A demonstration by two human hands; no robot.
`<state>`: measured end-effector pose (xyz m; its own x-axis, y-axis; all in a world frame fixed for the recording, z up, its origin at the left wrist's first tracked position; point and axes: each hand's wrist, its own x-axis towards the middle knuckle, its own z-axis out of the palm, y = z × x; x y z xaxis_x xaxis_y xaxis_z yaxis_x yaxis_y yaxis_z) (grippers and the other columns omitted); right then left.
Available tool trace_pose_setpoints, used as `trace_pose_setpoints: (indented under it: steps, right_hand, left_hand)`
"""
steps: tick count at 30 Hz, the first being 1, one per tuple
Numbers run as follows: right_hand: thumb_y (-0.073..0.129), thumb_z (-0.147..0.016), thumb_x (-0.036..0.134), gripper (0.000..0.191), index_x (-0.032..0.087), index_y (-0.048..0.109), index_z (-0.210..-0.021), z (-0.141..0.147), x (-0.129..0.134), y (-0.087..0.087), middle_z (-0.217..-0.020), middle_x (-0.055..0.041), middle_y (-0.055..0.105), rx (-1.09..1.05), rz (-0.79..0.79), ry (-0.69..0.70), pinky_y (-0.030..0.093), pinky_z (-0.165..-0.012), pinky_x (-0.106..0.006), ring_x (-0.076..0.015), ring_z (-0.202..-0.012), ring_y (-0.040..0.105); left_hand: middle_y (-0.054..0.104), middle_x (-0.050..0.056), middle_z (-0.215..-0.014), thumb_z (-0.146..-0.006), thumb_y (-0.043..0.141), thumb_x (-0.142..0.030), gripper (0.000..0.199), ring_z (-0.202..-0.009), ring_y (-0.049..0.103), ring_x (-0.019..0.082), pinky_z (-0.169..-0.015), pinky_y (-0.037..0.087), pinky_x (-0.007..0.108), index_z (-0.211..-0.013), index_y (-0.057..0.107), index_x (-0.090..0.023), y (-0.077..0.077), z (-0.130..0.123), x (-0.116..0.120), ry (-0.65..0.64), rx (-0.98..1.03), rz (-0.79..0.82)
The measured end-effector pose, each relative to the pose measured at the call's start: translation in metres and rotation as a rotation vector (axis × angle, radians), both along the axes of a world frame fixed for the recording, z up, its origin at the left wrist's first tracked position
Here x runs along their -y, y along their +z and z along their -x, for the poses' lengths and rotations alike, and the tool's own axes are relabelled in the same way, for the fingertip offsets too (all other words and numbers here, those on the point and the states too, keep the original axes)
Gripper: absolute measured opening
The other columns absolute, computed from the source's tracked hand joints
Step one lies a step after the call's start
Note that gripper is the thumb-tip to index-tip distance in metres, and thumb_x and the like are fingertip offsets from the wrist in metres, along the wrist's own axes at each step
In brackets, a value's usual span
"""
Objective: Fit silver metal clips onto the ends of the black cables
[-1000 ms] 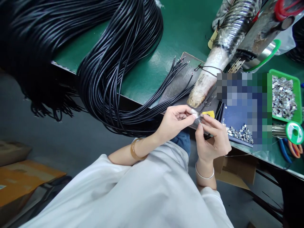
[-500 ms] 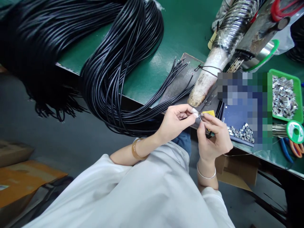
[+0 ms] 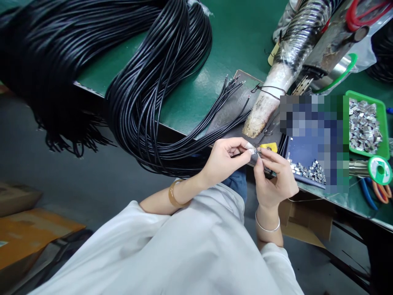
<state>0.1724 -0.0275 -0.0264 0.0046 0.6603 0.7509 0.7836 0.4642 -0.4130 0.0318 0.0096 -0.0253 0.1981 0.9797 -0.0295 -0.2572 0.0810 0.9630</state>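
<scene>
My left hand (image 3: 222,159) is closed in a pinch around a small silvery metal part (image 3: 254,151) at the bench edge. White wrapping covers a fingertip of that hand. Opposite it, my right hand (image 3: 276,176) pinches a thin solder wire (image 3: 302,200), which trails off to the right below the hand. The fingertips of both hands nearly meet at the metal part, and its exact shape is too small to make out. Just left of my hands, black cables (image 3: 184,143) with stripped ends lie over a brown board (image 3: 229,108).
A wrapped duct (image 3: 270,90) ends just above my hands. To the right stand a blue tray (image 3: 302,180) with small metal pieces, a green tray (image 3: 383,123) of metal shells, a solder spool (image 3: 380,170) and pliers (image 3: 370,194). A yellow piece (image 3: 268,147) lies behind my fingers.
Both hands keep nearly the same place and pinch. My right fingers have shifted slightly left at the metal part; the view has moved a little.
</scene>
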Motion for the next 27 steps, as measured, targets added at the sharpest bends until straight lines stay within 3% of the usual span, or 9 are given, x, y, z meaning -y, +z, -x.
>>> trace_pose_setpoints:
  steps: [5,17,27]
  right_hand:
    - [0.076,-0.08,0.008,0.02,0.022,0.067,-0.093,0.001,-0.002,0.0,-0.097,-0.0009,0.078,-0.038,-0.016,-0.035,0.063,-0.079,-0.028,-0.0144,-0.085,0.075]
    - [0.074,-0.083,0.012,0.014,0.022,0.068,-0.091,0.004,-0.005,0.004,-0.098,-0.0009,0.077,-0.035,0.03,-0.061,0.065,-0.078,-0.032,-0.0157,-0.086,0.075]
    - [0.073,-0.082,0.01,0.016,0.021,0.064,-0.089,0.006,-0.006,0.005,-0.1,-0.0019,0.076,-0.106,0.027,-0.009,0.065,-0.077,-0.032,-0.016,-0.087,0.075]
  left_hand:
    - [0.073,0.003,-0.079,-0.082,0.073,-0.022,0.016,-0.06,0.065,0.008,-0.057,0.057,0.017,-0.095,0.072,-0.012,-0.001,0.001,0.01,0.067,-0.066,-0.078]
    - [0.077,0.006,-0.089,-0.088,0.069,-0.02,0.012,-0.069,0.07,0.011,-0.063,0.058,0.019,-0.097,0.075,-0.015,-0.008,0.0,0.013,0.227,-0.294,-0.389]
    - [0.075,0.004,-0.087,-0.089,0.068,-0.015,0.011,-0.068,0.067,0.009,-0.064,0.056,0.018,-0.098,0.074,-0.015,-0.007,0.002,0.012,0.235,-0.331,-0.444]
